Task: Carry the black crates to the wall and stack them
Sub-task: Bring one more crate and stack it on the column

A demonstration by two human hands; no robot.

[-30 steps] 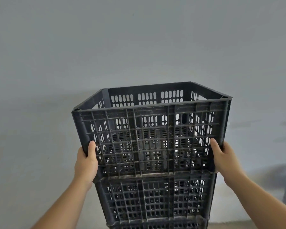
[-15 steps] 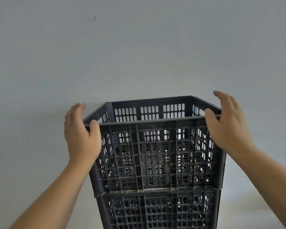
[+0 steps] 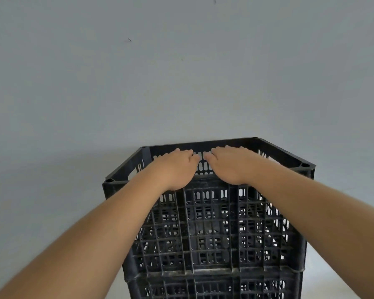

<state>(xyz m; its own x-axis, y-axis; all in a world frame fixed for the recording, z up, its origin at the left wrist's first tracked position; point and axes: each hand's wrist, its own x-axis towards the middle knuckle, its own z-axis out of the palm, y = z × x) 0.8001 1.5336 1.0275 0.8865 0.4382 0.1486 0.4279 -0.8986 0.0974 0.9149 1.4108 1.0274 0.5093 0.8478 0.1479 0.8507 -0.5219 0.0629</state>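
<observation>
I am reaching both hands over the near rim of the top black crate (image 3: 212, 229), which is sitting on a lower crate (image 3: 214, 288) near the grey wall (image 3: 181, 83). My left hand (image 3: 176, 167) and right hand (image 3: 231, 164) are lying flat and side by side, gripping nothing. Foreshortening is hiding whether my fingertips are touching the top crate's far side. The frame is cutting off the lower crate.

the top crate (image 3: 212, 229) sits squarely on the lower crate (image 3: 214, 287), and the wall (image 3: 181, 83) stands just behind it. the left hand (image 3: 175, 167) lies over the top crate's open mouth, left of its middle. the right hand (image 3: 231, 164) lies beside it, right of the middle, and the fingertips (image 3: 195, 158) of the two nearly meet. both wrists cross the top crate's near rim, and the forearms run back from it, one on each side.
</observation>
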